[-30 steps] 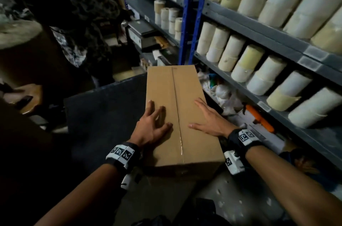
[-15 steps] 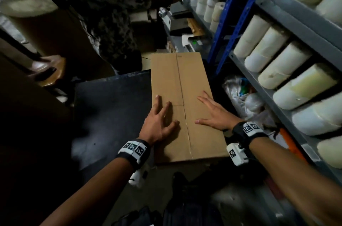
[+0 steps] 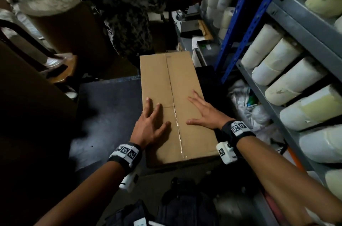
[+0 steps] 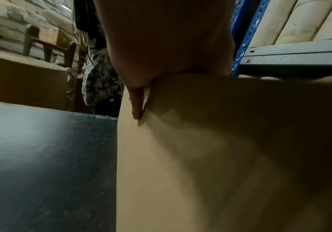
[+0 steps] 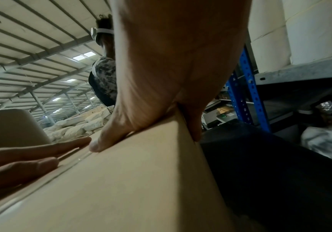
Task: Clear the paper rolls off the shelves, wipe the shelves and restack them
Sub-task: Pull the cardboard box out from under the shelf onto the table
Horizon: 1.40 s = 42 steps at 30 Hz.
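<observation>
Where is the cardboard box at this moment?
In the head view the cardboard box lies centre frame on the dark surface, beneath the left hand and right hand, left of the shelf of paper rolls.

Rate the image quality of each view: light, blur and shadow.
Head view: dim, floor and left side nearly black, cardboard box and paper rolls lit and sharp. Left wrist view: left hand a dark, soft mass, throwing shadow on the box. Right wrist view: brighter; right hand blurred close up.

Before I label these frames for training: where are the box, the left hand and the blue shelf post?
box (image 3: 182, 79): head view, bare top face beyond the hands.
left hand (image 3: 148, 127): head view, back of hand.
blue post (image 3: 238, 27): head view, perforated upright's middle.
</observation>
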{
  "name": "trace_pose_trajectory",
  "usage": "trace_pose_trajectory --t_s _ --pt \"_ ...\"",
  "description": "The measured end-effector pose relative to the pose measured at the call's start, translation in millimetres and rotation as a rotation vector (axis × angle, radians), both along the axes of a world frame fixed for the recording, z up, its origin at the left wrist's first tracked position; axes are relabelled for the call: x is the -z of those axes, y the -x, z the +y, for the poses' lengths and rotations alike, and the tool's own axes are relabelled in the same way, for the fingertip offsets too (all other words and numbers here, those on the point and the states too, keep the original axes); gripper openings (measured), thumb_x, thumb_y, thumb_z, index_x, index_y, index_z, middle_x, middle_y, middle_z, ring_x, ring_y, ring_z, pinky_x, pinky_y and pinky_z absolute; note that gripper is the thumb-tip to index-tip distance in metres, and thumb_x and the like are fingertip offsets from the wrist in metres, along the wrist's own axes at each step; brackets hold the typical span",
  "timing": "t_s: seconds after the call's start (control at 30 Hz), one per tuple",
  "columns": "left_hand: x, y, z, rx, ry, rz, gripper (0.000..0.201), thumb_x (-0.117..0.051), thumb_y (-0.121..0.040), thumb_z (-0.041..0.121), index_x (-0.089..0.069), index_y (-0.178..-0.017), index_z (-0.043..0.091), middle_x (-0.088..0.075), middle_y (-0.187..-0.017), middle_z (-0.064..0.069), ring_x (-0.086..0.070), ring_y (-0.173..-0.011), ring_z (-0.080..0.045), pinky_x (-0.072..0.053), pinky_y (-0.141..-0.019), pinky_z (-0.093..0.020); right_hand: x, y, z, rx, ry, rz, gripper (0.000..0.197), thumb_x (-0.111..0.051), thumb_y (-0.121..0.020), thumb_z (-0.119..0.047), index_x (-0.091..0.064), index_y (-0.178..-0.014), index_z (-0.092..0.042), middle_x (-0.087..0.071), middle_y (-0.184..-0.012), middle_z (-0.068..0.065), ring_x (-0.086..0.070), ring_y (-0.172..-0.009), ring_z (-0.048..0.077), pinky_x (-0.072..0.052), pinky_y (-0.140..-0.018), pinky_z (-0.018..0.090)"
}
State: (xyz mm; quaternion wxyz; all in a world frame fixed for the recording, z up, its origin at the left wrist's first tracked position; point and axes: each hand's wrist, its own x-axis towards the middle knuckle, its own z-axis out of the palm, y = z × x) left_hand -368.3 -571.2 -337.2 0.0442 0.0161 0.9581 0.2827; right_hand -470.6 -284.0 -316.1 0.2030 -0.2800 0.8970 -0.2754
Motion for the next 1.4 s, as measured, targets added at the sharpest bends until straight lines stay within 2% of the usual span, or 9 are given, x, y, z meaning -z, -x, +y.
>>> trace_pose_trajectory --t_s 0.33,0.4,0.47,0.53,0.67,0.83,0.9,1.17,1.4 --pt "-5.6 3.1 -2.5 0.018 -0.009 -0.098 0.092 -0.050 -0.096 0.073 -0.009 -0.168 0.034 0.027 -0.172 0.005 -0.025 -0.156 -0.040 -0.033 -0.121 -0.056 -3.5 -1.6 -11.5 0.071 -0.185 0.008 0.102 -0.074 -0.084 -0.065 -0.015 -0.163 -0.039 0.016 -0.173 -0.013 -0.016 -0.159 0.026 -0.021 -0.127 0.044" --pt "-11.0 -0.7 -4.7 0.041 -0.031 -0.146 0.089 -0.054 -0.100 0.064 -0.009 -0.168 0.029 0.025 -0.173 0.003 -0.028 -0.154 -0.039 -0.033 -0.122 -0.052 -6.8 -10.7 -18.3 0.116 -0.288 0.076 0.091 -0.071 -0.089 -0.062 -0.022 -0.162 -0.036 0.004 -0.175 -0.002 -0.023 -0.155 0.039 -0.027 -0.125 0.052" --pt "-16.9 -14.9 -8.6 0.087 -0.037 -0.174 0.085 -0.059 -0.102 0.052 -0.014 -0.168 0.024 0.016 -0.175 0.001 -0.031 -0.153 -0.038 -0.034 -0.121 -0.049 -13.5 -34.0 -24.4 0.146 -0.374 0.159 0.075 -0.068 -0.093 -0.055 -0.036 -0.156 -0.029 -0.023 -0.170 0.006 -0.034 -0.148 0.042 -0.035 -0.120 0.052" --pt "-22.1 -40.8 -15.4 0.145 -0.045 -0.148 0.077 -0.064 -0.101 0.042 -0.027 -0.165 0.021 0.001 -0.176 -0.002 -0.036 -0.150 -0.038 -0.037 -0.120 -0.045 -22.0 -76.8 -27.2 0.201 -0.344 0.218 0.057 -0.067 -0.094 -0.049 -0.052 -0.142 -0.023 -0.047 -0.151 0.002 -0.046 -0.135 0.036 -0.044 -0.111 0.048" --pt "-25.2 -120.7 -27.3 0.228 -0.157 -0.024 0.047 -0.067 -0.099 0.040 -0.056 -0.142 0.025 -0.030 -0.167 0.000 -0.052 -0.137 -0.029 -0.049 -0.110 -0.041 -10.8 -199.6 -25.7 0.435 -0.112 0.324 0.036 -0.071 -0.097 -0.027 -0.066 -0.130 -0.015 -0.058 -0.140 0.005 -0.050 -0.132 0.028 -0.043 -0.113 0.039" --pt "-3.3 -215.9 -22.0 0.299 -0.155 0.123 0.037 -0.067 -0.094 0.028 -0.062 -0.129 0.023 -0.032 -0.163 0.000 -0.062 -0.119 -0.029 -0.060 -0.084 -0.044 45.5 -351.5 -23.7 0.688 0.045 0.343 0.029 -0.072 -0.093 -0.016 -0.069 -0.122 -0.019 -0.057 -0.137 0.001 -0.058 -0.124 0.025 -0.046 -0.110 0.040" --pt "7.7 -241.7 -12.5 0.334 -0.146 0.120 0.030 -0.065 -0.095 0.027 -0.063 -0.125 0.022 -0.036 -0.159 -0.007 -0.060 -0.122 -0.033 -0.058 -0.086 -0.043 71.0 -404.2 -22.2 0.736 0.041 0.236 0.029 -0.075 -0.091 -0.015 -0.070 -0.119 -0.019 -0.061 -0.129 0.000 -0.061 -0.121 0.024 -0.048 -0.108 0.042" --pt "64.4 -297.2 32.1 0.581 0.001 -0.335 0.049 -0.060 -0.093 0.046 -0.059 -0.137 0.024 -0.061 -0.136 -0.006 -0.064 -0.119 -0.031 -0.054 -0.098 -0.042 116.0 -541.5 -15.6 0.932 0.022 -0.101 0.030 -0.070 -0.088 -0.034 -0.069 -0.116 -0.027 -0.069 -0.111 -0.003 -0.065 -0.102 0.020 -0.053 -0.091 0.038" --pt "71.2 -345.7 90.1 0.712 0.057 -0.392 0.057 -0.057 -0.087 0.051 -0.063 -0.135 0.021 -0.070 -0.126 -0.008 -0.068 -0.114 -0.029 -0.055 -0.095 -0.040 117.3 -628.8 17.7 1.140 0.030 -0.208 0.036 -0.062 -0.083 -0.044 -0.067 -0.116 -0.030 -0.068 -0.119 -0.002 -0.063 -0.111 0.024 -0.054 -0.095 0.042"
